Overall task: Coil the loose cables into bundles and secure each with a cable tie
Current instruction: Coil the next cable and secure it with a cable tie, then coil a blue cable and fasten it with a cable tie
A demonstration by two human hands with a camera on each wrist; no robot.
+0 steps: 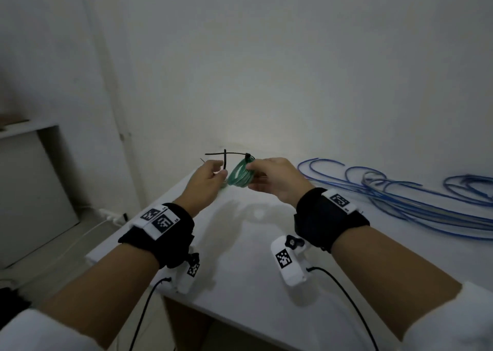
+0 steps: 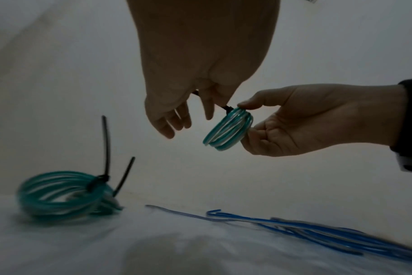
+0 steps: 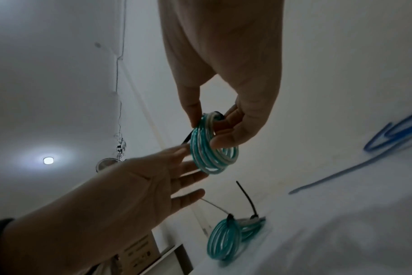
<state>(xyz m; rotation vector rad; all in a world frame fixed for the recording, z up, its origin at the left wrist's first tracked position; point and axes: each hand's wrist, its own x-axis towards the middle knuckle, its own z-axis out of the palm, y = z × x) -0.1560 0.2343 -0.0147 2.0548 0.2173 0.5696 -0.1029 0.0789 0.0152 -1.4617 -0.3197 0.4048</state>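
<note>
My right hand (image 1: 250,168) (image 2: 246,119) (image 3: 207,130) pinches a small green-and-white cable coil (image 1: 241,176) (image 2: 228,128) (image 3: 212,154) between thumb and fingers, above the table's far left corner. A black cable tie (image 1: 229,153) (image 2: 227,108) is looped round the coil's top, its tail sticking out to the left. My left hand (image 1: 220,173) (image 2: 176,126) (image 3: 188,167) hovers just left of the coil with relaxed fingers and holds nothing. Two tied green bundles (image 2: 61,193) (image 3: 223,240) lie on the table below, mostly hidden by my left hand in the head view. Loose blue cables (image 1: 400,190) (image 2: 318,232) (image 3: 388,137) lie at the right.
The white table (image 1: 240,257) stands against a white wall; its left edge drops to the floor, where a power strip (image 1: 112,216) lies. A pale panel (image 1: 32,185) stands at the far left. Upright tie tails (image 2: 105,145) rise from the tied bundles.
</note>
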